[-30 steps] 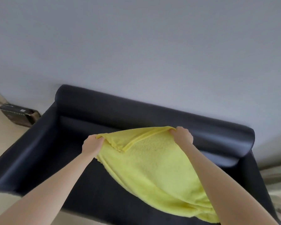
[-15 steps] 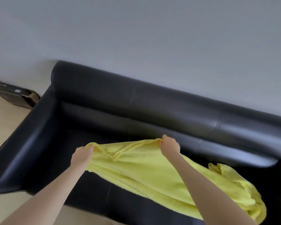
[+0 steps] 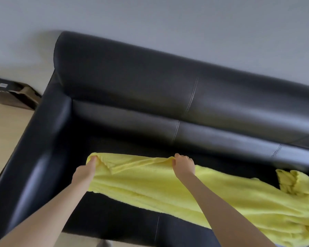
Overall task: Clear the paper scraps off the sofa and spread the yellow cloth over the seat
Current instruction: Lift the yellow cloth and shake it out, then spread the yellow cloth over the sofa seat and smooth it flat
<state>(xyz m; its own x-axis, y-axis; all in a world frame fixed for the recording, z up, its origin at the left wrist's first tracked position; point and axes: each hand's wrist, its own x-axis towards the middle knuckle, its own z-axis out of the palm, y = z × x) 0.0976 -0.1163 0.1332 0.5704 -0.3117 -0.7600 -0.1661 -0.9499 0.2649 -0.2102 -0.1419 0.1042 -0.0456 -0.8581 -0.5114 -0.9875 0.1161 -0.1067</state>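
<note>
While no scraps showing on sofa (image 3: pixel 150 90), we are pinching yellow cloth (image 3: pixel 168 189) edge, left hand (image 3: pixel 85 172) and right hand (image 3: pixel 183 165), over seat; spreading step; next needing flattening bunched right end

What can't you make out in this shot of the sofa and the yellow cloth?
- Head view: the sofa's right end is cut off by the frame edge.
- The seat beneath the yellow cloth is covered, so scraps there cannot be ruled out.
- The left hand's fingertips are buried in the cloth's corner fold.
- The label on the cardboard box is too small to read.
</note>
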